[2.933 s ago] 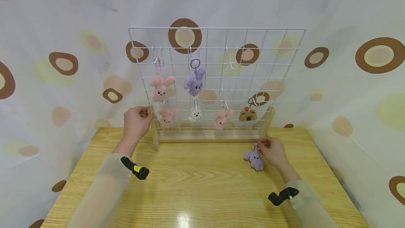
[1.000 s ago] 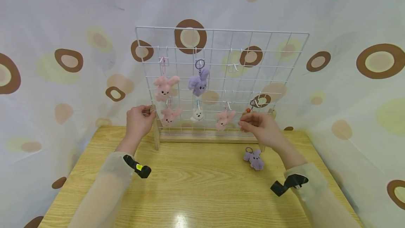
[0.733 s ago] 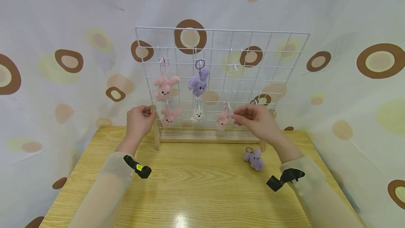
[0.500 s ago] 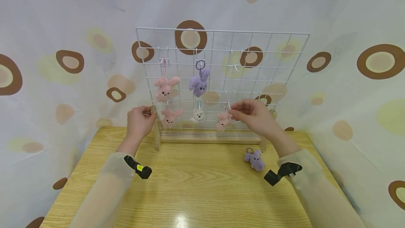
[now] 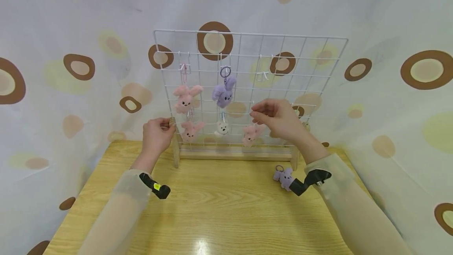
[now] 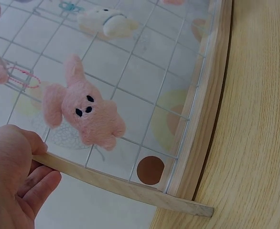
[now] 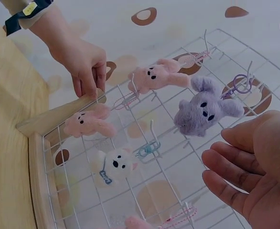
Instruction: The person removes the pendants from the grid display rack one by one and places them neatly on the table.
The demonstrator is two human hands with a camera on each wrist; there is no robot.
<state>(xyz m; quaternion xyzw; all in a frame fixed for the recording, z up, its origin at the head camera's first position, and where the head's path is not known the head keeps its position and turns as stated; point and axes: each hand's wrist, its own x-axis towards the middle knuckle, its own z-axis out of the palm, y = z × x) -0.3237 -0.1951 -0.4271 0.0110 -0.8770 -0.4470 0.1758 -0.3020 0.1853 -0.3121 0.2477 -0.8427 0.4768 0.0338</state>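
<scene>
My left hand (image 5: 155, 136) grips the top of the wooden post (image 6: 111, 181) at the left end of the white wire grid rack (image 5: 244, 34), thumb on one side, fingers on the other. My right hand (image 5: 277, 118) hovers before the grid, fingers slightly bent and apart, with nothing in it. Just below it hangs a pink bunny keychain (image 5: 249, 136). A purple bunny keychain (image 5: 282, 176) lies on the table at right, partly covered by the wrist camera. Another purple bunny (image 7: 202, 114) hangs in the upper row, near my right fingertips in the right wrist view.
Two more pink bunnies, an upper one (image 5: 185, 100) and a lower one (image 6: 85, 107), hang at left. A white dog keychain (image 5: 222, 129) hangs between the lower bunnies. At upper right is a bare white hook (image 5: 262, 75). The rack stands on a wooden table (image 5: 198, 207) against patterned cloth.
My right hand has let go of the purple bunny keychain, which lies on the table. It has moved up and left across the grid, covering the brown bear keychain. My left hand stays on the post.
</scene>
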